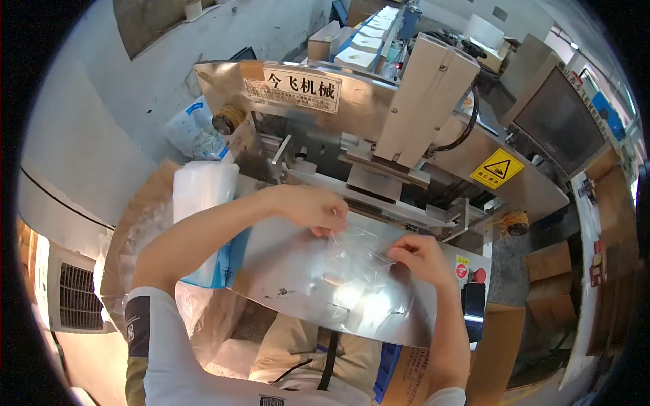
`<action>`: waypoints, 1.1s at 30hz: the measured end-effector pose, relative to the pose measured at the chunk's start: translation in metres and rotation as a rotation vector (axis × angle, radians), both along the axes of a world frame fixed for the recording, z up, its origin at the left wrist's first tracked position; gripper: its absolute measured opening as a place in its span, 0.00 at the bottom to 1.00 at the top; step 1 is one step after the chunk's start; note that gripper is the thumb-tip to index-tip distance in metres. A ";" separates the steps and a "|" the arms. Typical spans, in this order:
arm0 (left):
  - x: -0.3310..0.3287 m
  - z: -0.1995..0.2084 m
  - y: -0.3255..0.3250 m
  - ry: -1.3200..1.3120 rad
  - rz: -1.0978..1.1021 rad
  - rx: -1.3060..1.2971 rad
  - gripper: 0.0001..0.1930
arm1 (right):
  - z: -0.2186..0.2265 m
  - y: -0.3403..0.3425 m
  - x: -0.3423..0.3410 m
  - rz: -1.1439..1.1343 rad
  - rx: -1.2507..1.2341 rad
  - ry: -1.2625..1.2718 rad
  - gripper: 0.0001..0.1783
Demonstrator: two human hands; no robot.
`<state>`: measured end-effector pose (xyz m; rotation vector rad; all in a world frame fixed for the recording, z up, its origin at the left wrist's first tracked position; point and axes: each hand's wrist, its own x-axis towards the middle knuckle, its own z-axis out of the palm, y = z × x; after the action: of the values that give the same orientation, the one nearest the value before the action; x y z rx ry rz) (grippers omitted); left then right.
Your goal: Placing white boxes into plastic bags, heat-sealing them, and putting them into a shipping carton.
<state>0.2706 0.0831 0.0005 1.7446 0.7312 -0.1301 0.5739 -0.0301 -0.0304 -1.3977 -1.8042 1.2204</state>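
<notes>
in the head view, the left hand point(318, 208) pinches 1 clear bag point(359, 260) tight, its arm point(203, 237) bent across a plastic pile point(203, 189). the right hand point(418, 258) comes up from below, pinched shut on the bag's other side. the bag is between the 2 hands, over a shiny table point(281, 260). a big machine point(423, 101) stands just past them. a red button point(479, 275) sits by the right hand's arm point(450, 325).

Metal panel point(369, 111): is bearing white lettered plate point(292, 89), yellow warning sign point(497, 168)
Button panel point(481, 262): is bearing red-yellow label point(462, 270)
Carton point(399, 394): is bearing print
</notes>
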 end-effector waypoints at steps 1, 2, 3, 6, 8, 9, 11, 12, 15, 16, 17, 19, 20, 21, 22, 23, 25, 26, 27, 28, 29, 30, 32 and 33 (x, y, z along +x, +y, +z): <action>0.001 -0.003 -0.002 -0.022 0.035 -0.032 0.16 | 0.002 -0.001 -0.001 0.001 0.000 -0.002 0.08; 0.001 -0.006 -0.002 -0.043 0.070 -0.064 0.17 | 0.005 -0.003 -0.004 -0.016 0.006 -0.045 0.08; -0.001 -0.005 -0.001 -0.042 0.072 -0.063 0.17 | 0.007 -0.005 -0.008 -0.031 0.010 -0.085 0.08; -0.005 -0.005 0.004 -0.077 0.008 -0.087 0.18 | 0.001 0.000 -0.006 0.006 0.057 -0.074 0.09; 0.002 -0.013 0.011 -0.010 0.012 -0.037 0.18 | -0.023 0.009 0.003 -0.017 0.037 -0.084 0.10; 0.009 -0.007 0.013 -0.016 0.004 -0.029 0.18 | -0.031 0.013 0.009 -0.043 0.007 -0.086 0.11; 0.009 0.011 0.011 -0.065 0.056 -0.182 0.15 | -0.019 0.018 0.003 -0.042 -0.001 -0.110 0.12; 0.002 0.009 0.014 -0.060 0.066 -0.175 0.15 | -0.013 0.019 -0.003 -0.047 -0.015 -0.137 0.13; 0.004 -0.020 0.034 0.105 0.034 -0.027 0.17 | -0.014 0.026 -0.001 0.003 -0.018 -0.177 0.14; 0.001 -0.035 0.050 0.076 0.012 0.058 0.17 | -0.015 0.034 -0.005 0.011 -0.007 -0.173 0.14; 0.003 -0.042 0.062 0.041 -0.022 0.137 0.18 | -0.017 0.040 -0.004 -0.043 0.002 -0.166 0.16; 0.021 -0.023 0.069 0.071 0.060 0.135 0.17 | -0.027 0.053 0.006 -0.108 0.010 -0.162 0.17; 0.031 -0.012 0.073 0.100 0.146 0.132 0.16 | -0.033 0.063 0.016 -0.136 0.077 -0.180 0.18; 0.023 -0.024 0.089 0.050 0.153 0.143 0.16 | -0.034 0.077 0.011 -0.135 0.149 -0.182 0.18; 0.029 -0.027 0.096 0.045 0.148 0.149 0.16 | -0.022 0.082 0.012 -0.174 0.172 -0.176 0.19; 0.040 -0.030 0.103 0.038 0.188 0.202 0.16 | -0.031 0.094 0.023 -0.251 0.186 -0.182 0.19; 0.056 -0.028 0.103 -0.019 0.100 0.390 0.19 | -0.013 0.098 0.023 -0.343 0.161 -0.237 0.19; 0.063 -0.044 0.111 -0.025 0.092 0.392 0.19 | -0.008 0.090 0.022 -0.352 0.163 -0.242 0.19; 0.040 -0.077 0.128 -0.164 0.142 0.333 0.22 | -0.001 0.088 -0.011 -0.280 0.330 -0.329 0.18; 0.020 -0.100 0.138 -0.313 0.181 0.274 0.24 | 0.009 0.081 -0.041 -0.220 0.498 -0.418 0.18; 0.020 -0.112 0.139 -0.315 0.188 0.272 0.24 | 0.028 0.064 -0.064 -0.204 0.470 -0.556 0.18; 0.019 -0.119 0.136 -0.518 0.424 0.015 0.22 | 0.021 0.061 -0.078 -0.167 0.622 -0.539 0.20; 0.036 -0.110 0.112 -0.730 0.629 -0.259 0.20 | -0.008 0.062 -0.080 -0.159 0.713 -0.639 0.24; 0.064 -0.091 0.078 -0.392 0.619 0.450 0.21 | -0.017 0.057 -0.061 -0.190 0.700 -0.676 0.24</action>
<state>0.3351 0.1610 -0.0907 1.7935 1.0178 0.8299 0.5130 0.0268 -0.0475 -1.5704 -2.1461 -0.0537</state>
